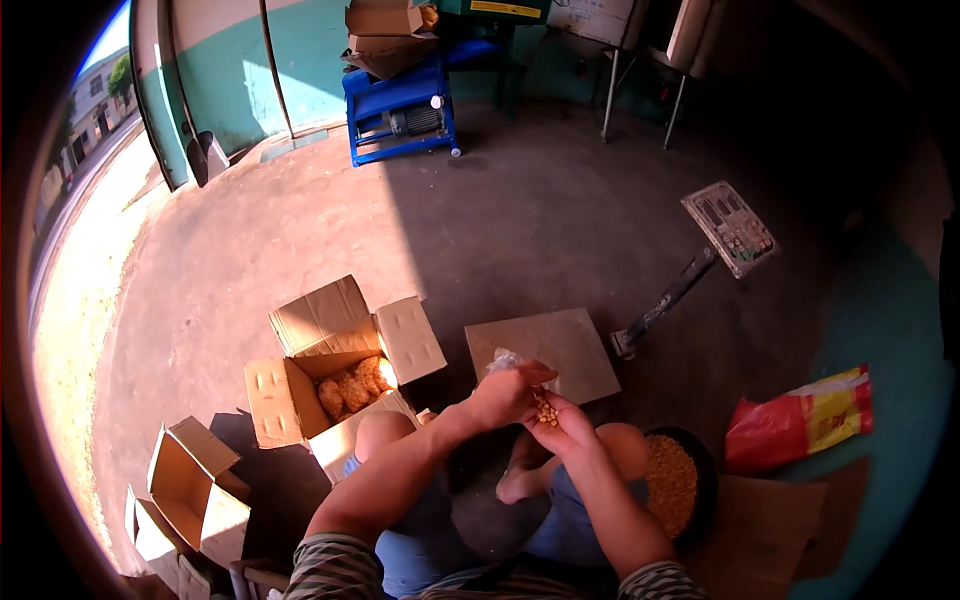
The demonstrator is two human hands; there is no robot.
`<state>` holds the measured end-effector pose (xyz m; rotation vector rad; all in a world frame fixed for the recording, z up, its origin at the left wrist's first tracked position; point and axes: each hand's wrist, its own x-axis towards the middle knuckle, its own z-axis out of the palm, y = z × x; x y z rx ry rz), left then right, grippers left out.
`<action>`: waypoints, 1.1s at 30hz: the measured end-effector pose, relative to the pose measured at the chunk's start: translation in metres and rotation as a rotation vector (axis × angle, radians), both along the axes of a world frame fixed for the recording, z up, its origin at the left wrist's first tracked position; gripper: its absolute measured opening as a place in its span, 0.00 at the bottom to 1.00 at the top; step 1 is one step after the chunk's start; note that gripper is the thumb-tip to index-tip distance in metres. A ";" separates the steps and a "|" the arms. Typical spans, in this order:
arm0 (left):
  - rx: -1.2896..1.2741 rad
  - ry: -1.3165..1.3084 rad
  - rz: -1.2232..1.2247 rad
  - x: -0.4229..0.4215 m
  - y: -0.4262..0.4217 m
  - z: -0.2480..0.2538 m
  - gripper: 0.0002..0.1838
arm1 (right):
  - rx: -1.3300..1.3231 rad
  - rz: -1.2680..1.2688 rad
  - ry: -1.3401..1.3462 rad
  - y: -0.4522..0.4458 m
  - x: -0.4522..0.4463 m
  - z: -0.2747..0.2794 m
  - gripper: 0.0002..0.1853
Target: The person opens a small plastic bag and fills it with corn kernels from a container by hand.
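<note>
Small tan kernels (546,411) lie in the cupped palm of my right hand (568,425), in front of my knees. My left hand (503,393) is closed beside it, its fingers reaching over the right fingertips. A clear plastic bag (504,358) shows just beyond my left hand, which seems to grip it. Beneath and beyond the hands is the flat plate of a floor scale (560,345). By my right knee stands a dark round tub (708,487) filled with similar kernels (670,484).
An open carton (300,395) at left holds filled bags (352,388). More open cartons (200,490) stand lower left. The scale's display (730,228) rises on a post. A red and yellow sack (798,420) lies at right. A blue machine (402,112) stands near the back wall.
</note>
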<state>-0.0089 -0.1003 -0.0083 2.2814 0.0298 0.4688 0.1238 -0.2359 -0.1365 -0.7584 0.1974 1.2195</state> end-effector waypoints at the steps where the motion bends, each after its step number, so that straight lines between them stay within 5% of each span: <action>1: -0.001 0.000 0.002 0.002 0.000 -0.006 0.23 | 0.000 0.012 -0.011 0.000 0.000 0.001 0.11; 4: -0.040 -0.021 0.017 0.006 -0.011 -0.020 0.19 | -0.011 0.003 -0.048 0.005 -0.016 0.041 0.14; 13: -0.309 0.055 -0.012 -0.008 -0.012 0.014 0.20 | 0.002 0.003 -0.089 -0.005 -0.007 0.024 0.14; 15: -0.263 -0.030 -0.026 0.010 -0.003 -0.028 0.21 | -0.015 -0.002 -0.109 -0.008 -0.007 0.028 0.14; 18: -0.272 -0.025 -0.018 0.007 -0.006 -0.016 0.22 | 0.138 -0.004 -0.136 -0.013 -0.013 0.045 0.14; 29: -0.344 -0.048 -0.108 0.013 -0.001 -0.038 0.26 | -0.242 0.204 -0.176 -0.012 -0.024 0.092 0.19; 32: -0.290 0.012 -0.062 0.012 -0.002 -0.037 0.26 | -0.022 0.251 -0.160 -0.027 0.001 0.009 0.19; 33: -0.297 0.013 -0.044 0.014 -0.001 -0.042 0.25 | -0.024 0.253 -0.157 -0.027 -0.005 0.019 0.19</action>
